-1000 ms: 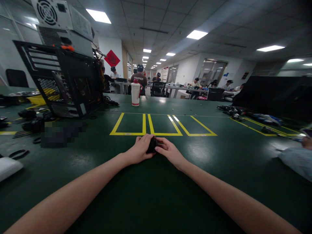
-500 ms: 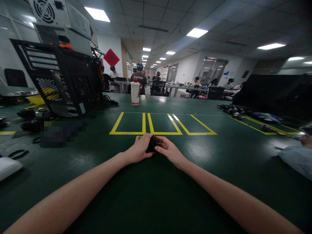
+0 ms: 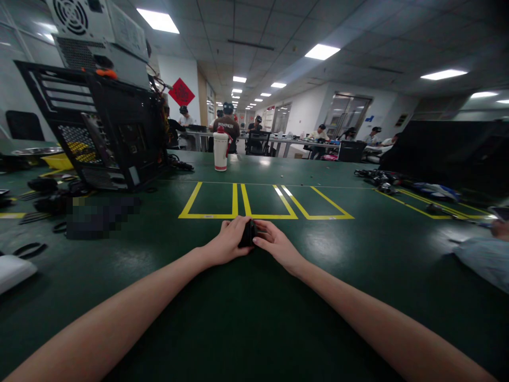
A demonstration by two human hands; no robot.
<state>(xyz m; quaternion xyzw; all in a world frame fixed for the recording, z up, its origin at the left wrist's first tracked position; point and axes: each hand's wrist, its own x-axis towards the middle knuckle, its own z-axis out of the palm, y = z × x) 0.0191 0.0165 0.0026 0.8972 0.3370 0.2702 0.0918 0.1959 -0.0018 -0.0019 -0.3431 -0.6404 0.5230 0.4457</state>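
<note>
A small black boxy object (image 3: 247,235) sits between my two hands, just in front of the yellow tape lines; its kind is too dark to make out. My left hand (image 3: 226,242) wraps round its left side, fingers over the top and thumb along the near edge. On the right side, my right hand (image 3: 274,243) has its thumb and fingertips against the object in a pinch. Both forearms reach in over the green tabletop (image 3: 254,318). The object's far side and underside are hidden.
Yellow tape outlines (image 3: 268,216) lie beyond my hands. Past them stands a white tumbler (image 3: 220,151) with a red lid. A black computer case (image 3: 115,127) with power supplies on top rises at left. Cables (image 3: 374,178) and another person's sleeve (image 3: 483,257) are at right.
Hands and black object keep nearly the same place and grip. The view has shifted very slightly.
</note>
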